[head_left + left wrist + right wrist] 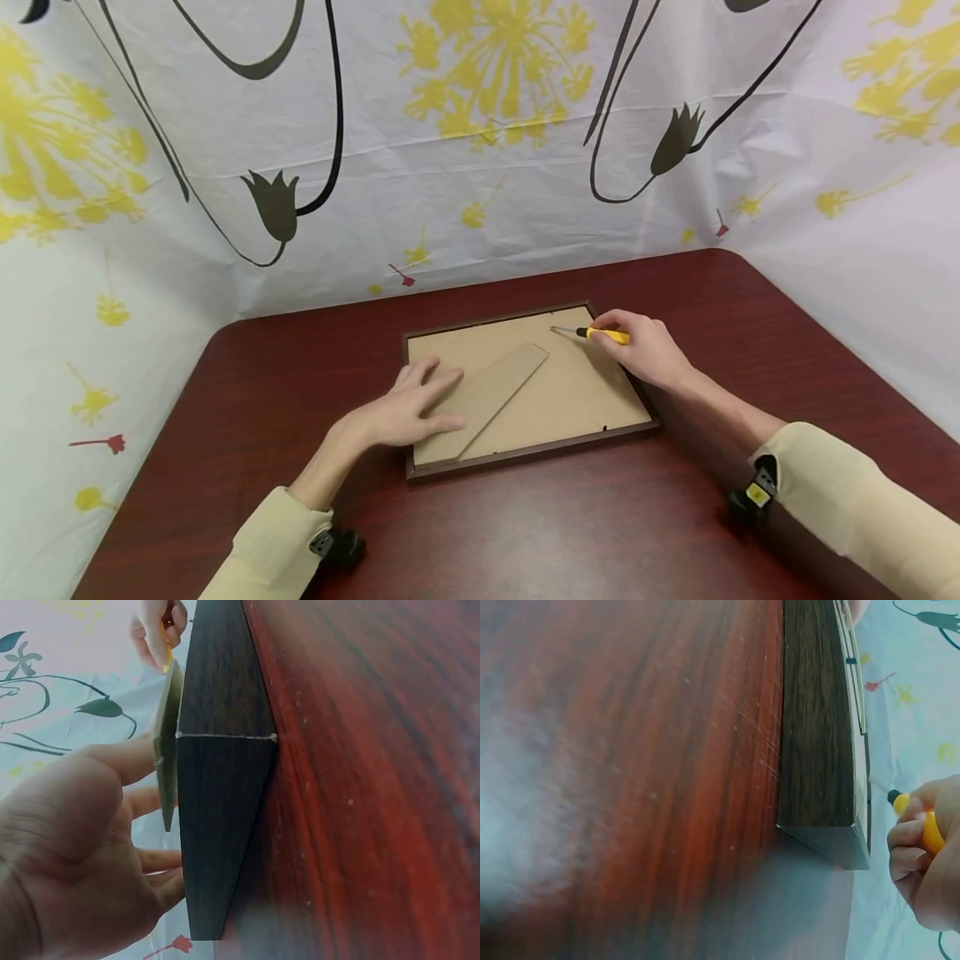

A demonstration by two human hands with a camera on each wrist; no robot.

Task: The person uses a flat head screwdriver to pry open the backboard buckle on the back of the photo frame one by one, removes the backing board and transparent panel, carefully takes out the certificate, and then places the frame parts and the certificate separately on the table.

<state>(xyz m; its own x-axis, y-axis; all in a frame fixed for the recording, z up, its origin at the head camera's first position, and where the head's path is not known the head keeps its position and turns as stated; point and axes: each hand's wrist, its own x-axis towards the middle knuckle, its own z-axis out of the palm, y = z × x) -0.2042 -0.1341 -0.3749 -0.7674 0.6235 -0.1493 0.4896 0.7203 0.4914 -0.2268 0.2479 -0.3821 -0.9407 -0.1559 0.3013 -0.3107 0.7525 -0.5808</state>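
Note:
A picture frame (540, 451) lies face down, its brown backing board (581, 387) showing. Across that board runs a slanted stand flap (498, 387), which the left wrist view shows tilted slightly up from the frame. My left hand (401, 408) rests at the frame's left side, fingers spread over the flap and backing. Near the far right corner, my right hand (645, 346) grips a screwdriver (619, 337) by its yellow handle. The screwdriver's metal tip points left, by a small dark tab (552, 313) at the board's far edge; whether they touch I cannot tell.
The frame lies on a dark red wooden table (525, 533). A white cloth (360, 242) with yellow and grey flower prints hangs behind and along both sides. Another small black tab (605, 428) stands at the frame's near edge.

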